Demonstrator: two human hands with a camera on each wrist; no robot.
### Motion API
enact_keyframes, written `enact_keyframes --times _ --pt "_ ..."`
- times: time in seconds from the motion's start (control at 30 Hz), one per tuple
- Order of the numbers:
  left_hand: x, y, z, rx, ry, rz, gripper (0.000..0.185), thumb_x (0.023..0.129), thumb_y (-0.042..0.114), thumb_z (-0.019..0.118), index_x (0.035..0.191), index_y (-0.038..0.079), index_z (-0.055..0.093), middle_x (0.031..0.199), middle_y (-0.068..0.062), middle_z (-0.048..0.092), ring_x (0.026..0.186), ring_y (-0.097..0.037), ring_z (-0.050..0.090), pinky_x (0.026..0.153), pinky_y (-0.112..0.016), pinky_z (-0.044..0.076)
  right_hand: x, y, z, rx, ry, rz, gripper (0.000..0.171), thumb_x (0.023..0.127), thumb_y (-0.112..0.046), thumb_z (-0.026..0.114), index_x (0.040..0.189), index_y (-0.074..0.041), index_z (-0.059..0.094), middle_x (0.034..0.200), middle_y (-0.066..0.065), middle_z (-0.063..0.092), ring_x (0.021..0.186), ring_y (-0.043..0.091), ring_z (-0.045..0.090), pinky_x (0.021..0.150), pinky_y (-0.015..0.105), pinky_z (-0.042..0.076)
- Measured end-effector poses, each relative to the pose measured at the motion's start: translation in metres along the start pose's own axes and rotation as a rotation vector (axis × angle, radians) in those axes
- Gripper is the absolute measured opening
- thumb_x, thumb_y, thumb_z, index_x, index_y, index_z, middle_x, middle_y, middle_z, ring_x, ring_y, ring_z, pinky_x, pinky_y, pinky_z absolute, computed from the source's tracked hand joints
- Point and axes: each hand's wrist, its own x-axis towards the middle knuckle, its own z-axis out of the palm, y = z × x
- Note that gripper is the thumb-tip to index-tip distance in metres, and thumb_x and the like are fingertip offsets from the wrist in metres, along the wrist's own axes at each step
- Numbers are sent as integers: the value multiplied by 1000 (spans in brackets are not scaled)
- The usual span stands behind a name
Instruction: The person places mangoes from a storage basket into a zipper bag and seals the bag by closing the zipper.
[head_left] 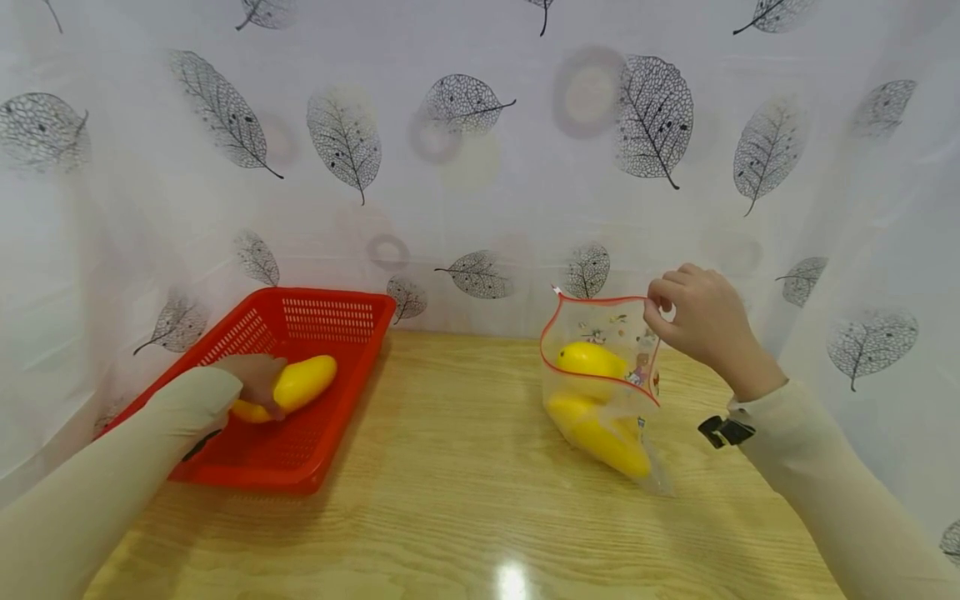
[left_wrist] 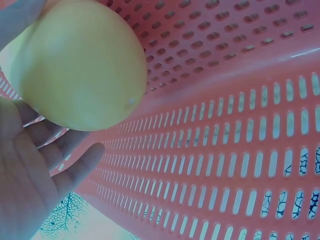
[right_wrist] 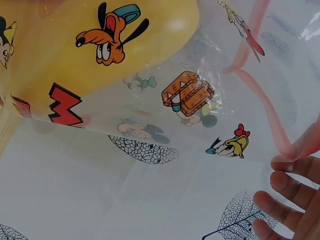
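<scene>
At the left, my left hand [head_left: 258, 379] is inside the red plastic basket [head_left: 315, 471], holding a yellow mango [head_left: 306, 383]. In the left wrist view the thumb lies above this mango [left_wrist: 85, 65] and the other fingers reach below it. My right hand [head_left: 701, 312] pinches the upper right edge of a clear zip bag [head_left: 600, 312] with a red seal and cartoon prints. The bag stands with its mouth spread. Inside it are yellow mangoes, one upper mango [head_left: 588, 360] and one lower mango [head_left: 600, 437] lying slanted. The right wrist view shows the bag's seal [right_wrist: 272, 125] between thumb and fingers.
Both the basket and the bag rest on a light wooden table [head_left: 450, 467]. Behind them hangs a whitish curtain [head_left: 480, 200] printed with dark leaves. The basket's slotted wall [left_wrist: 210, 145] rises around the left hand. A black strap [head_left: 726, 431] sits at the right wrist.
</scene>
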Motion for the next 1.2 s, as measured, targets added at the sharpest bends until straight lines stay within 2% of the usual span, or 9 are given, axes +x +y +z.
enact_keyframes --times 0.2,0.43,0.7,0.97,1.2 --pt "4 -3 4 9 6 -12 109 61 57 78 133 -12 37 129 -36 45 119 -51 43 97 -64 36 0 0 -1 -2 -5 6 15 77 -9 54 62 -10 54 55 1 51 59 19 42 54 31 31" --pt "6 -2 5 -32 -3 -28 107 62 53 80 135 -10 34 134 -41 34 117 -53 42 96 -65 36 0 0 -2 -1 -9 5 15 77 -9 55 62 -11 54 55 2 51 58 18 42 54 31 31" --pt "3 6 3 -64 -10 -8 103 64 46 81 135 -12 34 134 -43 32 119 -56 39 98 -66 33 -1 0 -1 -2 -5 3 15 77 -9 55 62 -11 54 55 1 49 59 18 41 54 30 30" --pt "7 4 5 -61 -2 0 104 64 47 81 134 -13 33 134 -43 32 121 -56 37 99 -66 32 -1 0 -1 -1 1 -2 15 77 -9 54 62 -11 54 55 0 48 58 18 40 53 29 30" --pt "9 1 3 -66 -7 5 99 64 46 81 131 -12 38 128 -38 42 113 -49 45 99 -63 35 -2 0 0 1 4 -2 14 77 -9 55 63 -11 55 54 0 47 58 18 40 54 30 30"
